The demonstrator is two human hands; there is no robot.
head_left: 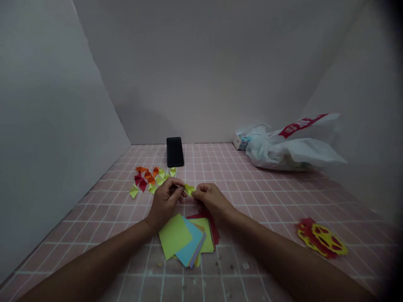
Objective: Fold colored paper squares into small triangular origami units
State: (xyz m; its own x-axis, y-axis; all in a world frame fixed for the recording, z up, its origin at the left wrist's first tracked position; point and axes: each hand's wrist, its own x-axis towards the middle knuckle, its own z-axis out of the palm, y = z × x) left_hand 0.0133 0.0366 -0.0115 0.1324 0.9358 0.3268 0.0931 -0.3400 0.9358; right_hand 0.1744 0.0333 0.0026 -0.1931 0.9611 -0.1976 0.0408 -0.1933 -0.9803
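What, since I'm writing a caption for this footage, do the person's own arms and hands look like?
The left hand and right hand are bare, without gloves. The left forearm and right forearm taper toward the wrists; no sleeves, watch, bracelet or markings show. The fingernails are too small to make out.

The fingertips of the left hand [164, 202] and right hand [215, 202] cover the ends of a small yellow folded paper [189, 189] whose creases are too fine to make out, and both forearms [103, 260] run off the bottom edge, as does the pink counter [252, 201]. In the stack of coloured sheets [190, 241], the lower ones are mostly hidden by those above. A plastic bag [283, 153] hides its contents and part of a box [239, 142]; its lettering and the red and yellow cut-outs [329, 242] are blurred.
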